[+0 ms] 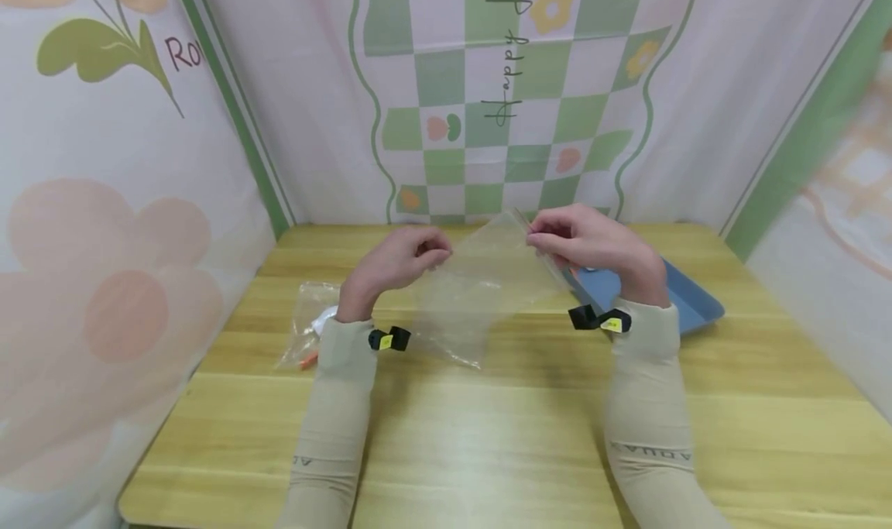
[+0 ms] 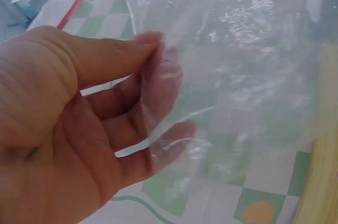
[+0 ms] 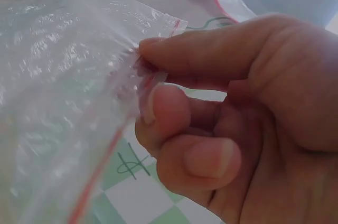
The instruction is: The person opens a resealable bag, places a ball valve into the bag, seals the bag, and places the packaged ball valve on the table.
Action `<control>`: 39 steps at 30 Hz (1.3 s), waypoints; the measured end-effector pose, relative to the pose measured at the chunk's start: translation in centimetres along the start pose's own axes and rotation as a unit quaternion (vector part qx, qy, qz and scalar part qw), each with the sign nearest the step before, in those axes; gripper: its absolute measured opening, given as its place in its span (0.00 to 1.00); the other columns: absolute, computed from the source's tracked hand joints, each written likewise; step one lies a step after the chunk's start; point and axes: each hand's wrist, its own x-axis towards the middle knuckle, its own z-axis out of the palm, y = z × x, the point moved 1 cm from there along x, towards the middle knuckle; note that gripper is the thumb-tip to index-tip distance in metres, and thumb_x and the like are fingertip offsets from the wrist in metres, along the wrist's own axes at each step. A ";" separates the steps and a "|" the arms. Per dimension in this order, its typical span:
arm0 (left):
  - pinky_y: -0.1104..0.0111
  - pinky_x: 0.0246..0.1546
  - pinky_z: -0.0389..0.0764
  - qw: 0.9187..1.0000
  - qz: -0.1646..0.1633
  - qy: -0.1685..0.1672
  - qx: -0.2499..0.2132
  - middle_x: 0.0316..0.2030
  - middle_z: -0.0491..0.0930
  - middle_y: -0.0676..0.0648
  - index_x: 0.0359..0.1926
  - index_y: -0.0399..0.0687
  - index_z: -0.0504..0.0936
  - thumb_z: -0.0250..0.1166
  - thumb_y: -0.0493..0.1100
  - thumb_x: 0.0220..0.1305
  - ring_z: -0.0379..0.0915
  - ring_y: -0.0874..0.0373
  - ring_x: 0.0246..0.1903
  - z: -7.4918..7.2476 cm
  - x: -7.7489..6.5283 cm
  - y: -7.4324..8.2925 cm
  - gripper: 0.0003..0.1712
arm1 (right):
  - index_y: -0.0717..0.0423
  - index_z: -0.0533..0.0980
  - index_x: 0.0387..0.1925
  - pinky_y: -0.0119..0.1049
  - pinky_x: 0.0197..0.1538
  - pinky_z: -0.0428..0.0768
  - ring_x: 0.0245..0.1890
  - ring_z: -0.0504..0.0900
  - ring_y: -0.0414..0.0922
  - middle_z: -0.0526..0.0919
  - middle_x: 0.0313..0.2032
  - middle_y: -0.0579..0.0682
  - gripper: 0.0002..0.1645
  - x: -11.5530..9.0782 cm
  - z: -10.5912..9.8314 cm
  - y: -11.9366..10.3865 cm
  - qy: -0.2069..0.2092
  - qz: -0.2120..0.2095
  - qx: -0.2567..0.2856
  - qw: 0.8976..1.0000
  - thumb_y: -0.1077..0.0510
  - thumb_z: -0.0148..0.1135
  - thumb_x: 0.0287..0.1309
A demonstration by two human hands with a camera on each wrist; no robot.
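Note:
A clear zip-lock bag hangs stretched between both hands above the table. My left hand pinches its edge between thumb and fingers; in the left wrist view the fingers show through the film behind it. Thumb and index finger of my right hand pinch the opposite edge, where a red seal line runs in the right wrist view. The other fingers of that hand are curled. The bag looks flat, and the table shows through it.
A blue tray sits on the wooden table behind the right wrist, partly hidden. Left of the left wrist lies another clear bag with something white and an orange piece by it. Printed curtains enclose the table's back and sides.

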 end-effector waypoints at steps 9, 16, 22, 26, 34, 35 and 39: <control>0.67 0.36 0.74 0.996 -0.034 0.086 0.018 0.35 0.78 0.52 0.41 0.48 0.79 0.54 0.45 0.68 0.71 0.60 0.34 -0.9 -0.3 0.0 0.09 | 0.52 0.76 0.35 0.41 0.18 0.76 0.13 0.75 0.52 0.75 0.17 0.55 0.15 -0.3 -0.3 -0.4 -0.014 -0.036 0.039 0.999 0.46 0.52 0.64; 0.69 0.34 0.74 0.973 0.037 0.216 0.077 0.33 0.78 0.48 0.40 0.40 0.79 0.56 0.40 0.66 0.72 0.59 0.33 -1.2 -0.3 0.3 0.08 | 0.56 0.74 0.33 0.40 0.18 0.76 0.14 0.76 0.54 0.77 0.17 0.56 0.16 -0.5 -0.3 -0.7 0.015 -0.041 0.057 0.997 0.47 0.52 0.64; 0.74 0.33 0.76 0.970 0.123 0.201 0.063 0.31 0.79 0.50 0.40 0.40 0.79 0.56 0.40 0.66 0.73 0.64 0.30 -0.1 0.0 2.0 0.09 | 0.60 0.73 0.30 0.39 0.13 0.73 0.14 0.78 0.51 0.78 0.18 0.57 0.12 -0.6 0.3 -3.3 0.062 -0.087 0.067 0.992 0.55 0.53 0.65; 0.78 0.34 0.76 0.971 0.179 0.157 0.035 0.30 0.79 0.51 0.38 0.41 0.79 0.55 0.42 0.67 0.74 0.67 0.30 1.1 0.5 3.6 0.10 | 0.62 0.73 0.29 0.40 0.16 0.76 0.13 0.78 0.51 0.77 0.19 0.60 0.09 -0.4 1.0 -4.9 0.084 -0.142 0.113 0.980 0.62 0.53 0.64; 0.78 0.34 0.75 0.974 0.197 0.106 -0.016 0.28 0.76 0.54 0.48 0.42 0.69 0.58 0.48 0.64 0.71 0.69 0.27 2.8 1.0 5.8 0.17 | 0.69 0.73 0.31 0.40 0.18 0.78 0.14 0.77 0.50 0.77 0.18 0.58 0.06 -0.2 2.4 -6.8 0.131 -0.178 0.144 0.965 0.66 0.54 0.62; 0.77 0.33 0.75 0.975 0.196 0.105 -0.021 0.28 0.75 0.54 0.48 0.42 0.68 0.59 0.48 0.64 0.70 0.69 0.27 2.9 0.9 5.9 0.18 | 0.68 0.73 0.32 0.39 0.19 0.78 0.14 0.77 0.49 0.77 0.18 0.57 0.06 -0.2 2.6 -7.0 0.138 -0.173 0.141 0.965 0.66 0.55 0.61; 0.77 0.28 0.74 0.975 0.189 0.115 -0.019 0.26 0.72 0.55 0.46 0.45 0.67 0.62 0.50 0.61 0.68 0.68 0.25 3.0 0.6 6.2 0.20 | 0.66 0.73 0.31 0.34 0.19 0.77 0.15 0.76 0.46 0.77 0.18 0.56 0.05 -0.2 2.9 -7.1 0.149 -0.166 0.126 0.967 0.65 0.57 0.60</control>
